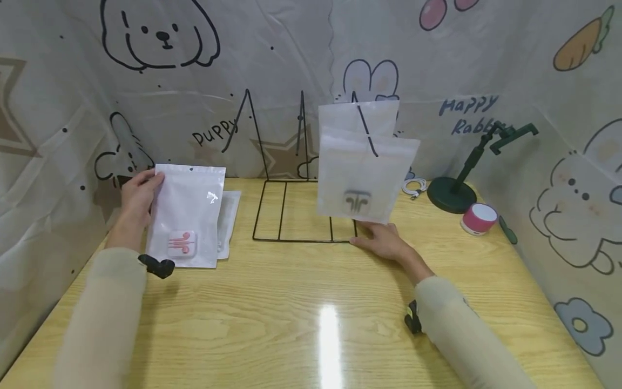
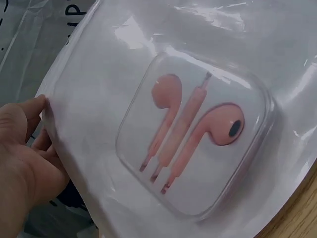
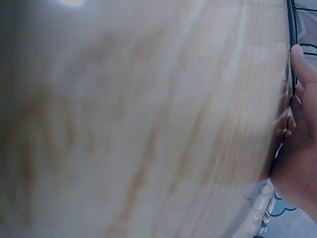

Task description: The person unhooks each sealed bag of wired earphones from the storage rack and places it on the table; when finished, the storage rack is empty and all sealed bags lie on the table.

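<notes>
My left hand [image 1: 139, 197] pinches the left edge of a white zip bag [image 1: 187, 210], thumb on its near face. Through the bag's clear front shows a case of pink earphones [image 1: 182, 244], large in the left wrist view. Partly hidden behind it lies another white bag [image 1: 229, 224]. My right hand [image 1: 384, 243] grips the front right corner of a black wire rack [image 1: 295, 241], thumb against the wire. On the rack's right prong hang two white bags, the front bag [image 1: 364, 167] overlapping the rear bag [image 1: 340, 116]. A dark earphone shape shows faintly through the front one.
Right of the rack stand a dark green phone stand [image 1: 452, 194] and a pink round container [image 1: 479, 219]. A coiled white cable [image 1: 414, 188] lies beside the stand's base. Printed cloth [image 1: 282, 32] hangs behind the wooden table [image 1: 252, 313]. The rack's other prongs [image 1: 262, 146] rise bare.
</notes>
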Demonstrator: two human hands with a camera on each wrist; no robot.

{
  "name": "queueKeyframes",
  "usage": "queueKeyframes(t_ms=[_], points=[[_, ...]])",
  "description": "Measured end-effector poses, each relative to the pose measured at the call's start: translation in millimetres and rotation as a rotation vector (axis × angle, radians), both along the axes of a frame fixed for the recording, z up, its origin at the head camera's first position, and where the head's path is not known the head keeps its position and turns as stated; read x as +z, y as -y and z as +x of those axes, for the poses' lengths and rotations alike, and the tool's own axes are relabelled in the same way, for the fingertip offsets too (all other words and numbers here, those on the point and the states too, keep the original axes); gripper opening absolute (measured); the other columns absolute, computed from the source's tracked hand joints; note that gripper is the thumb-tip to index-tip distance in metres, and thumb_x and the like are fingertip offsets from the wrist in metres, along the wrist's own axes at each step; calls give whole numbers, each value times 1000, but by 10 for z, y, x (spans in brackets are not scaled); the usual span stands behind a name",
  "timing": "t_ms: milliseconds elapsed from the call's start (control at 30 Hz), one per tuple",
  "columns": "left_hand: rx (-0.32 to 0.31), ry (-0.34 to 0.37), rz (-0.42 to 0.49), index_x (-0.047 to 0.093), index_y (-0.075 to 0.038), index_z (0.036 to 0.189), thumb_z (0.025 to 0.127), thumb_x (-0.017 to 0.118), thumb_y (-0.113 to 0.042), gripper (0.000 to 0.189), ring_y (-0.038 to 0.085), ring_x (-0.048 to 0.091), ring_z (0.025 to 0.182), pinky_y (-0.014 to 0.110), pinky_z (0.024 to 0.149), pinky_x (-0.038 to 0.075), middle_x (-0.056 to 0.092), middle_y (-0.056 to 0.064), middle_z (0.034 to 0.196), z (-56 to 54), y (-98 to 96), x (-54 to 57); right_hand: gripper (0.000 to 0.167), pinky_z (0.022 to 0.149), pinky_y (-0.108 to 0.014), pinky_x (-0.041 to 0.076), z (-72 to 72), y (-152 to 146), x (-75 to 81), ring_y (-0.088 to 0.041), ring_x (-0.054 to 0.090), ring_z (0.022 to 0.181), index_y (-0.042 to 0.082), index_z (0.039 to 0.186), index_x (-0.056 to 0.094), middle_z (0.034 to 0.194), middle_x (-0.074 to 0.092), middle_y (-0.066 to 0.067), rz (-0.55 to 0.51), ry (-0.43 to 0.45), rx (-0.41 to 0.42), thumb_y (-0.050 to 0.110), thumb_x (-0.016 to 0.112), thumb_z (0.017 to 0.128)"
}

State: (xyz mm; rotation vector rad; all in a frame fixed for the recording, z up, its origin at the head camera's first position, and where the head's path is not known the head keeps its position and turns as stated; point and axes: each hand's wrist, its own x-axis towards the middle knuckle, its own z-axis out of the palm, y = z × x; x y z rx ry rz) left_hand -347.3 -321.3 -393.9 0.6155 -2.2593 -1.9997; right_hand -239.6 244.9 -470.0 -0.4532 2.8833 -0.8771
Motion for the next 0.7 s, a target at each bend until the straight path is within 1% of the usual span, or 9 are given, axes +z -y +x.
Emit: queueKeyframes(t_ms=[67,133,233,300,433,500,567,633,700], points=[[20,41,-31,59,-34,148,97,68,-50,54,11,48,122,32,113,39,49,-8,145,-45,-1,-35,74,117,-70,16,1,-2,0,-44,21,155,14,164,34,169,29,-17,1,-22,11,43,64,102],[46,68,-33,60,-35,147,98,68,-48,51,11,45,126,31,118,34,46,-8,148,-90,-10,-79,74,117,-70,16,-1,-2,-3,-46,20,155,13,163,34,168,29,-18,2,-30,13,43,64,102],[70,78,-1,61,-32,146,100,69,-42,48,11,42,131,29,120,32,47,-9,148,-131,-29,-153,74,118,-68,14,-4,-2,2,-46,18,155,13,163,34,169,29,-17,-5,-9,1,43,63,103],[75,83,24,61,-30,147,100,70,-37,48,12,42,136,27,121,31,46,-7,150,-144,-39,-201,73,118,-67,13,-11,4,10,-45,17,155,13,163,35,168,30,-15,-8,8,-8,42,64,103],[47,121,17,57,-30,151,102,68,-34,50,13,38,146,27,122,29,39,-4,161,-154,-43,-303,73,119,-65,13,-17,12,23,-42,15,157,14,164,34,169,31,-13,-1,17,-11,42,64,103],[17,149,-11,53,-30,154,102,66,-36,53,14,33,150,29,124,26,34,-4,166,-159,-44,-345,73,120,-65,13,-17,12,27,-42,15,157,13,164,34,169,30,-13,3,14,-11,41,65,103],[-9,168,-13,50,-28,156,103,65,-38,56,14,30,153,30,125,24,31,-4,169,-167,-46,-378,73,120,-64,13,-10,8,30,-42,16,157,13,163,35,169,30,-13,2,17,-16,41,65,103],[-27,185,-23,47,-28,158,103,63,-41,58,14,31,152,31,125,25,31,-5,169,-172,-54,-398,73,120,-64,13,-8,4,29,-42,17,156,13,163,35,169,30,-13,1,22,-19,41,66,102],[-37,196,-9,46,-27,159,104,63,-41,60,13,37,148,31,124,28,36,-6,166,-179,-71,-410,73,121,-63,13,-4,-6,24,-41,18,156,13,163,36,169,31,-13,1,30,-23,41,66,102]])
